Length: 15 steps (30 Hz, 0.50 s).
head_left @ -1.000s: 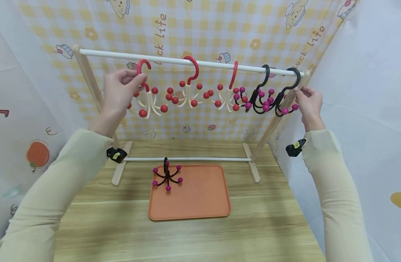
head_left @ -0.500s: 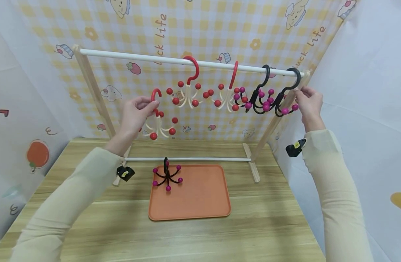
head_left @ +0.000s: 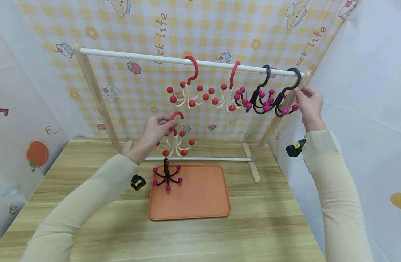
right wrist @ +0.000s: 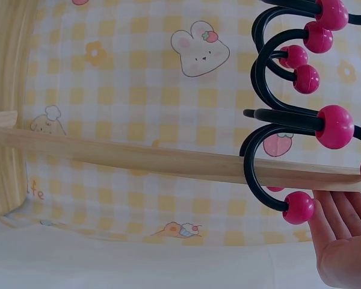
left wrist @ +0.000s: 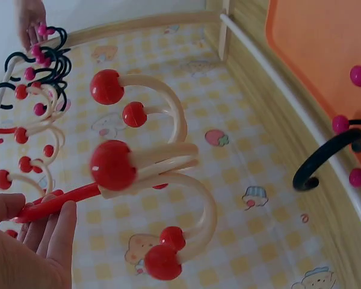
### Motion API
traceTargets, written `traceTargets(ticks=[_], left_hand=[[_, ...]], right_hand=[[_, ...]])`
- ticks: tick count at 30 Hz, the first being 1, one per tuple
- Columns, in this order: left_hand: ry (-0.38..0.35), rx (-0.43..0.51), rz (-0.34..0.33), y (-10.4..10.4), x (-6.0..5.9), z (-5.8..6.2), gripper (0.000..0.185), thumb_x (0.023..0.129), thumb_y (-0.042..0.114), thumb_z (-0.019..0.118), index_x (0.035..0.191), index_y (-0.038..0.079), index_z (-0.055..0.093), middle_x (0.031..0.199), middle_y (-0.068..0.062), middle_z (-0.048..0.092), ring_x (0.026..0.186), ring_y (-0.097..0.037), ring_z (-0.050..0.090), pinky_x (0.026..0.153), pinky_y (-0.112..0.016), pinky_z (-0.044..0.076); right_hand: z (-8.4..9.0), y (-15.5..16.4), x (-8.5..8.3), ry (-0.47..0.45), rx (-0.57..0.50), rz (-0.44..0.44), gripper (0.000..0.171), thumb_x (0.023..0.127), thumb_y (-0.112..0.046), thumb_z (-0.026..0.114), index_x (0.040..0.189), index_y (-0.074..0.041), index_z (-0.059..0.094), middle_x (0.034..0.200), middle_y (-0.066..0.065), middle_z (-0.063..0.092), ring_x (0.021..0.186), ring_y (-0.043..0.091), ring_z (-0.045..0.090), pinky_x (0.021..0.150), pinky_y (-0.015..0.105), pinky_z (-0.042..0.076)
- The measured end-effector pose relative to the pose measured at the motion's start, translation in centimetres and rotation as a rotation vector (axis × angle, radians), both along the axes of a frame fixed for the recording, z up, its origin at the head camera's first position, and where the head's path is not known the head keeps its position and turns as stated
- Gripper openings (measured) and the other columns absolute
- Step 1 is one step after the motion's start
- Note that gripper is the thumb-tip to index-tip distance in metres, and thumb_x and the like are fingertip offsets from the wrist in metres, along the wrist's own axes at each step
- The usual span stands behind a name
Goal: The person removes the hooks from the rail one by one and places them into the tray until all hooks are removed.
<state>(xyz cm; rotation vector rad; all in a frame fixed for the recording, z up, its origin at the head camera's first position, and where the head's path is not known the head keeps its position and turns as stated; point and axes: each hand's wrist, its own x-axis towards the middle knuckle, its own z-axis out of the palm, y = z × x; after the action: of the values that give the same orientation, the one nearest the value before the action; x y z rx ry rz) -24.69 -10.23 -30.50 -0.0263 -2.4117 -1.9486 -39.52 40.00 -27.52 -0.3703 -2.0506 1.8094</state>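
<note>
Above the orange plastic tray (head_left: pixel 200 203) on the wooden bench (head_left: pixel 89 218), the left hand (head_left: pixel 156 129) pinches a red-hooked cream hanger with red balls (head_left: pixel 176 140). Up at the white rail (head_left: pixel 138 57), the right hand (head_left: pixel 308 103) pinches the outermost black hanger with magenta balls (head_left: pixel 283 98).

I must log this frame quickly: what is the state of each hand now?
Left hand: grips the red hook of a cream hanger with red balls, above the orange tray.
Right hand: pinches the rightmost black hanger on the white rail.
</note>
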Motion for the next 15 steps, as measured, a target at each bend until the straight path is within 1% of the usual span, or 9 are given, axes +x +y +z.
traceTargets(ticks=[1, 3, 4, 6, 7, 10, 11, 13, 15], left_hand=[[-0.007, 0.004, -0.012, 0.2, 0.0, -0.2, 0.023, 0.083, 0.018, 0.062, 0.094, -0.001, 0.057, 0.092, -0.014, 0.065, 0.069, -0.016, 0.061, 0.059, -0.021, 0.049], [-0.026, 0.021, -0.027, 0.8, 0.0, -0.5, 0.023, 0.083, 0.017, 0.063, 0.093, -0.002, 0.057, 0.092, -0.015, 0.064, 0.071, -0.02, 0.061, 0.061, -0.022, 0.05], [-0.035, 0.022, -0.038, 1.0, 0.0, -0.7, 0.022, 0.083, 0.017, 0.062, 0.093, -0.002, 0.057, 0.092, -0.015, 0.064, 0.073, -0.021, 0.062, 0.062, -0.023, 0.05], [-0.049, 0.017, -0.06, 1.6, 0.0, -1.0, 0.022, 0.083, 0.016, 0.062, 0.094, -0.002, 0.056, 0.092, -0.016, 0.064, 0.078, -0.024, 0.062, 0.064, -0.024, 0.051], [-0.061, 0.009, -0.062, 1.8, 0.0, -1.2, 0.021, 0.083, 0.017, 0.062, 0.093, -0.002, 0.057, 0.092, -0.015, 0.064, 0.078, -0.024, 0.062, 0.064, -0.025, 0.051], [-0.089, -0.006, -0.09, 2.5, 0.1, -1.8, 0.02, 0.083, 0.016, 0.061, 0.093, -0.001, 0.057, 0.091, -0.015, 0.064, 0.078, -0.024, 0.061, 0.065, -0.026, 0.051], [-0.102, 0.002, -0.098, 2.7, 0.1, -2.0, 0.02, 0.083, 0.015, 0.061, 0.092, -0.002, 0.056, 0.091, -0.016, 0.064, 0.078, -0.025, 0.061, 0.065, -0.027, 0.051], [-0.138, 0.032, -0.111, 3.1, 0.0, -2.5, 0.018, 0.084, 0.013, 0.06, 0.092, -0.002, 0.055, 0.09, -0.015, 0.064, 0.079, -0.024, 0.061, 0.067, -0.029, 0.051], [-0.17, 0.068, -0.129, 3.4, 0.1, -3.1, 0.016, 0.084, 0.01, 0.059, 0.092, -0.002, 0.054, 0.09, -0.015, 0.063, 0.081, -0.026, 0.061, 0.068, -0.029, 0.051]], right_hand=[[0.2, -0.2, 0.3, -0.007, 0.011, 0.003, 0.045, 0.074, -0.034, 0.07, 0.115, -0.022, 0.058, 0.112, -0.005, 0.058, 0.097, 0.007, 0.055, 0.072, 0.014, 0.045], [0.3, -0.4, 0.5, 0.005, 0.002, 0.0, 0.045, 0.073, -0.033, 0.071, 0.114, -0.021, 0.058, 0.111, -0.005, 0.059, 0.095, 0.006, 0.056, 0.07, 0.013, 0.046], [0.6, -0.8, 0.8, -0.001, 0.013, -0.001, 0.044, 0.074, -0.032, 0.07, 0.115, -0.021, 0.058, 0.112, -0.005, 0.058, 0.096, 0.006, 0.055, 0.073, 0.014, 0.045], [0.8, -1.1, 1.1, -0.003, 0.011, -0.017, 0.042, 0.075, -0.031, 0.069, 0.115, -0.02, 0.058, 0.111, -0.005, 0.059, 0.095, 0.006, 0.055, 0.075, 0.016, 0.045], [1.1, -1.5, 1.5, -0.007, 0.019, -0.022, 0.042, 0.076, -0.03, 0.068, 0.115, -0.02, 0.058, 0.112, -0.004, 0.058, 0.096, 0.007, 0.055, 0.078, 0.018, 0.045], [1.3, -1.8, 1.8, -0.018, 0.039, -0.025, 0.042, 0.078, -0.03, 0.067, 0.116, -0.019, 0.057, 0.113, -0.004, 0.058, 0.098, 0.008, 0.055, 0.08, 0.019, 0.044], [1.1, -1.5, 1.5, -0.007, 0.02, -0.024, 0.042, 0.076, -0.03, 0.068, 0.115, -0.019, 0.058, 0.112, -0.004, 0.058, 0.097, 0.008, 0.055, 0.077, 0.018, 0.045], [0.7, -0.9, 0.9, -0.007, 0.021, -0.009, 0.044, 0.075, -0.032, 0.07, 0.115, -0.02, 0.058, 0.113, -0.003, 0.058, 0.098, 0.009, 0.054, 0.076, 0.017, 0.045], [-0.3, 0.3, -0.4, 0.018, 0.006, -0.003, 0.046, 0.071, -0.035, 0.072, 0.113, -0.02, 0.059, 0.111, -0.003, 0.059, 0.098, 0.011, 0.055, 0.072, 0.015, 0.046]])
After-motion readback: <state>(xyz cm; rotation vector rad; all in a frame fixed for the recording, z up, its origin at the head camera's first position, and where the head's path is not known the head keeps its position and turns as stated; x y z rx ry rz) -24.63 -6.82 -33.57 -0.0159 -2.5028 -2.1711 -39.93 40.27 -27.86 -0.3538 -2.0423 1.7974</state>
